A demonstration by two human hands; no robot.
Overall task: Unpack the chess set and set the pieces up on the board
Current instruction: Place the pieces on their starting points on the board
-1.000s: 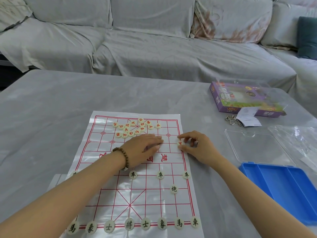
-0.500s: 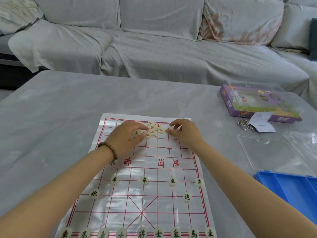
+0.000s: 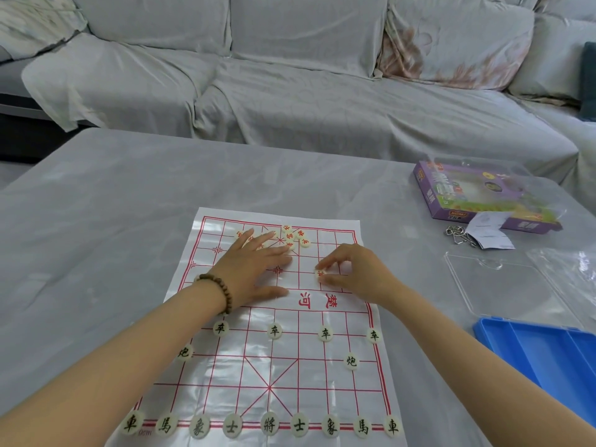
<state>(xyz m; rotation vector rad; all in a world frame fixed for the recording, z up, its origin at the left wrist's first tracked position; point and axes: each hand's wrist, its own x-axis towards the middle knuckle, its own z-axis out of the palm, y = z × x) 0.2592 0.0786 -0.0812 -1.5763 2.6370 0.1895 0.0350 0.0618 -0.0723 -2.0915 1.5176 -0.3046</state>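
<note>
Pinching one red piece (image 3: 320,275) by its rim with my right hand (image 3: 358,276), on the far half of the board (image 3: 245,366) toward its right edge, I judged the small disc light, rigid and slippery; my left hand (image 3: 254,274) lay flat, fingers straight.

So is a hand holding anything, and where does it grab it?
The right hand pinches one red piece by its edge, between thumb and fingertips. The left hand lies flat on the board and holds nothing.
</note>
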